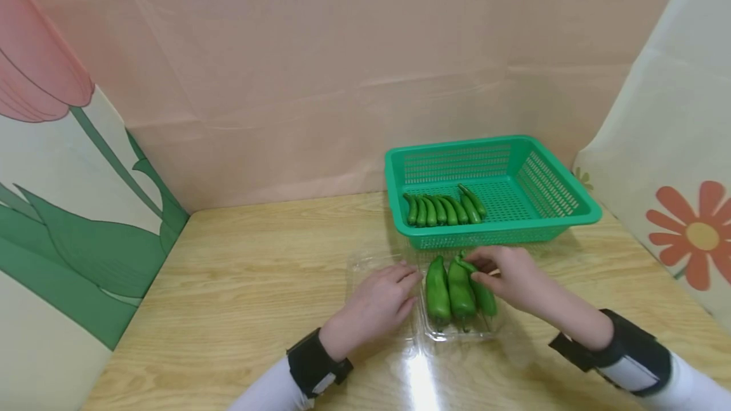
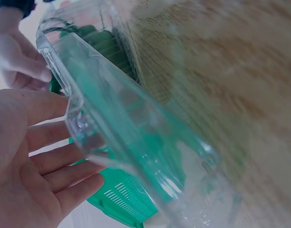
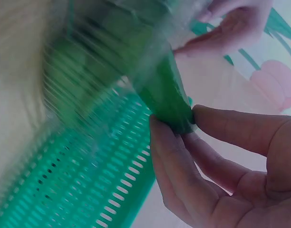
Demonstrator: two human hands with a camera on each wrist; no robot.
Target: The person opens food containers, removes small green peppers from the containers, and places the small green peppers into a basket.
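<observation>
A clear plastic clamshell box (image 1: 451, 337) lies opened out on the table, with its lid (image 1: 365, 263) to the left. Large green chili peppers (image 1: 438, 297) lie side by side in its right half. Over their upper ends my right hand (image 1: 508, 274) pinches a green chili pepper (image 3: 167, 92) between thumb and fingertips; part of it is behind the plastic in the right wrist view. My left hand (image 1: 379, 300) is over the lid beside the box's middle. Its fingers, loosely extended, touch the clear plastic rim (image 2: 76, 114) in the left wrist view.
Just behind the box stands a green perforated basket (image 1: 562, 224). Several small green chili peppers (image 1: 440, 210) lie in a row at its left front, one tilted across the end. A wood-grain table (image 1: 257, 271) extends left, and papered walls (image 1: 320, 81) enclose the back and sides.
</observation>
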